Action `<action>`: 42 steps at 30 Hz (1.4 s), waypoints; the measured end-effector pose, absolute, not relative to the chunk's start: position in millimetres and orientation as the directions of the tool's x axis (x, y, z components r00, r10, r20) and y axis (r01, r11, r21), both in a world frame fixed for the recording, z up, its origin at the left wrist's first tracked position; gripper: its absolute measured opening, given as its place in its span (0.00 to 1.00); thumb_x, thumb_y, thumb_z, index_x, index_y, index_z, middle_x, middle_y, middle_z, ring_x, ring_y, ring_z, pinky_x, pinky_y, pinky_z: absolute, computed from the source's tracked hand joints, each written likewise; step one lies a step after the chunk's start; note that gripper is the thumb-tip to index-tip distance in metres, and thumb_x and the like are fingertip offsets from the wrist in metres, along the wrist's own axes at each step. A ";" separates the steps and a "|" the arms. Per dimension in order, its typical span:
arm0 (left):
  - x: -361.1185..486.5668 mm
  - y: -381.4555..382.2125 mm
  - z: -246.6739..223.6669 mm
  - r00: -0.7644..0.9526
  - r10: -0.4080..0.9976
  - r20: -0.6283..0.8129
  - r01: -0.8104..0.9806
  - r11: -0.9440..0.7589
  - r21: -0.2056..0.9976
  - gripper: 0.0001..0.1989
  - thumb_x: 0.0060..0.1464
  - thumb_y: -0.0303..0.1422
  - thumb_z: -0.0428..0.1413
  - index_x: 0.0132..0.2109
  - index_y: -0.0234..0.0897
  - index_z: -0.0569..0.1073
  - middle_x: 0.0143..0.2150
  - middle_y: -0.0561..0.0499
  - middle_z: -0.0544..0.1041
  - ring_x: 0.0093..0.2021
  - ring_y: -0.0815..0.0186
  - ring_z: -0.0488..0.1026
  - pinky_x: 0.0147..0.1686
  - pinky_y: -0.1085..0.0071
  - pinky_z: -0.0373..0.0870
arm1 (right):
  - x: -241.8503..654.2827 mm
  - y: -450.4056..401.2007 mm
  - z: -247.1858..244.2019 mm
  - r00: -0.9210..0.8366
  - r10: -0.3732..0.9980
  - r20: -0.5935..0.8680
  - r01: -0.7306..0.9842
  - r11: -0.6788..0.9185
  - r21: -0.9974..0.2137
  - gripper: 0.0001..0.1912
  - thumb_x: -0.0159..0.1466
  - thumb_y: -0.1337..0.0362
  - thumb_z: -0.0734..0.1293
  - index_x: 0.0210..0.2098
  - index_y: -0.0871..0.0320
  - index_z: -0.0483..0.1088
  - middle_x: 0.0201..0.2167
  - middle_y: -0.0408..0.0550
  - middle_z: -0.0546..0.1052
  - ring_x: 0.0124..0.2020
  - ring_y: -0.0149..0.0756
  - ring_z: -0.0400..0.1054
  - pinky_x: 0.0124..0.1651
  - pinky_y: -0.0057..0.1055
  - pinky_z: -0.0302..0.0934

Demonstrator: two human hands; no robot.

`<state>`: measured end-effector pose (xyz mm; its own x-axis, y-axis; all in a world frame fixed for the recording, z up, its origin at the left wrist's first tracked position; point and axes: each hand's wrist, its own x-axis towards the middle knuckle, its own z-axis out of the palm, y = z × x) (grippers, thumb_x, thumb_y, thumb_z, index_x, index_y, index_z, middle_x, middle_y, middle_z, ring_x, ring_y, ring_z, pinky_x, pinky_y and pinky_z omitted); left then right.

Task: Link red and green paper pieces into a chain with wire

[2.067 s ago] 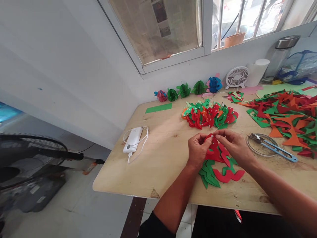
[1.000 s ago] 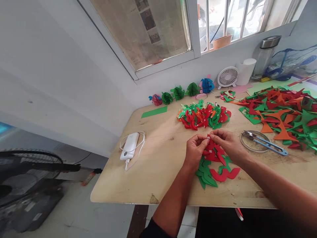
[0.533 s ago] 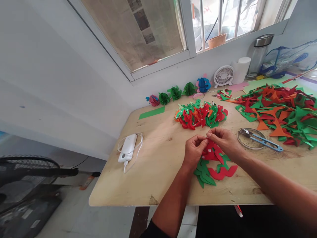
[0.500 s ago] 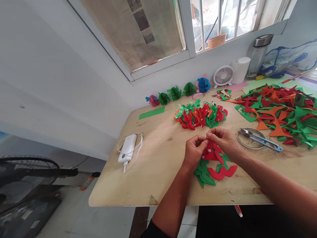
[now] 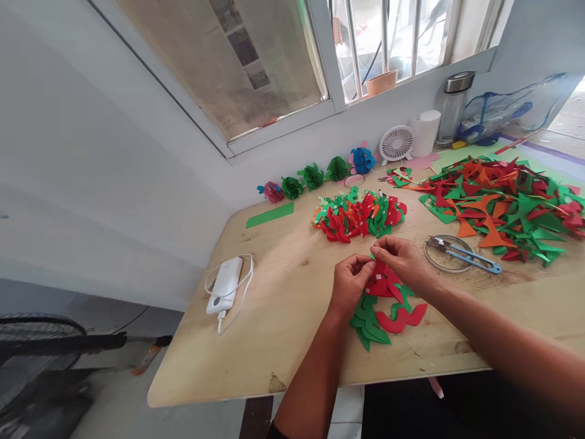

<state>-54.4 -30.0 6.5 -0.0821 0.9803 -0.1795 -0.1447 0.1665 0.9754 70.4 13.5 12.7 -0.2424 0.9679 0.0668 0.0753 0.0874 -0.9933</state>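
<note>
My left hand (image 5: 351, 283) is closed in a pinch, with a small green cutout (image 5: 372, 257) showing at its fingertips. Touching it from the right, my right hand (image 5: 402, 259) also pinches with thumb and forefinger; what lies between them is too small to make out. Just below the fingers lie red cutouts (image 5: 381, 283) with small white squares on them. Closer to the table's front edge are green cutouts (image 5: 371, 326) and a curved red cutout (image 5: 402, 318). Beyond my hands sits a pile of red, green and orange cutouts (image 5: 361, 216), many with white squares.
Thread snips (image 5: 473, 255) rest across a round dish (image 5: 450, 268) to the right. Scraps (image 5: 498, 207) heap behind them. A white power bank (image 5: 225, 285) with cable lies left. Along the wall stand paper honeycomb figures (image 5: 313, 177), a small fan (image 5: 397, 144) and a glass bottle (image 5: 454, 110).
The whole view has shifted, so the table things appear further left. Both hands stay pinched together over the cutouts, and a green edge now shows at the fingertips.
</note>
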 end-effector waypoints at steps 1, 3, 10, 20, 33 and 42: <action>-54.4 -29.8 6.5 -0.078 0.981 -0.180 -0.134 0.168 0.977 0.13 0.41 0.39 0.62 0.27 0.32 0.73 0.20 0.53 0.71 0.20 0.73 0.65 0.21 0.77 0.62 | 71.0 14.1 12.1 -0.231 0.970 0.074 0.081 0.095 -0.992 0.13 0.54 0.54 0.65 0.23 0.57 0.65 0.17 0.37 0.63 0.20 0.27 0.55 0.23 0.27 0.51; -54.2 -29.6 7.0 -0.074 0.982 -0.173 -0.112 0.164 0.980 0.12 0.41 0.38 0.62 0.26 0.32 0.74 0.20 0.52 0.71 0.20 0.73 0.65 0.21 0.77 0.61 | 72.9 15.2 11.5 -0.214 0.973 0.090 0.094 0.112 -0.989 0.13 0.55 0.54 0.64 0.23 0.57 0.65 0.17 0.38 0.62 0.20 0.28 0.54 0.23 0.27 0.51; -53.9 -29.9 5.9 -0.074 0.983 -0.165 -0.085 0.159 0.984 0.11 0.42 0.37 0.61 0.24 0.32 0.74 0.21 0.52 0.72 0.21 0.73 0.65 0.23 0.76 0.61 | 75.3 15.3 14.7 -0.186 0.979 0.084 0.093 0.102 -0.990 0.13 0.56 0.55 0.64 0.23 0.58 0.65 0.18 0.38 0.64 0.21 0.28 0.56 0.25 0.27 0.52; -56.1 -27.0 0.6 -0.105 0.985 -0.137 -0.074 0.130 0.989 0.10 0.44 0.36 0.60 0.26 0.32 0.73 0.21 0.53 0.71 0.22 0.74 0.64 0.22 0.78 0.60 | 83.6 24.2 23.6 -0.089 0.996 0.018 -0.069 0.012 -0.998 0.13 0.53 0.55 0.65 0.29 0.59 0.69 0.23 0.43 0.72 0.24 0.28 0.61 0.29 0.29 0.56; -57.4 -25.9 -1.9 -0.129 0.985 -0.117 -0.088 0.106 0.990 0.10 0.43 0.36 0.61 0.27 0.32 0.74 0.22 0.53 0.73 0.23 0.73 0.66 0.25 0.77 0.62 | 178.8 58.3 32.7 -0.104 0.969 0.223 0.789 0.217 -0.575 0.08 0.54 0.61 0.62 0.28 0.54 0.73 0.22 0.43 0.74 0.24 0.33 0.64 0.28 0.29 0.54; -56.2 -27.2 -0.2 -0.135 0.982 -0.134 -0.093 0.122 0.988 0.11 0.43 0.37 0.61 0.27 0.32 0.74 0.23 0.53 0.73 0.24 0.73 0.67 0.25 0.77 0.63 | 205.3 66.9 15.2 -0.213 0.976 0.037 0.923 0.213 -0.319 0.10 0.56 0.61 0.60 0.31 0.52 0.73 0.29 0.44 0.78 0.31 0.38 0.69 0.28 0.29 0.54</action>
<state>-56.2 -27.2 -0.2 -0.1348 0.9817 -0.1342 -0.0930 0.1223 0.9881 205.3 66.9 15.2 -0.2128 0.9764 0.0372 0.9233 0.2134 -0.3194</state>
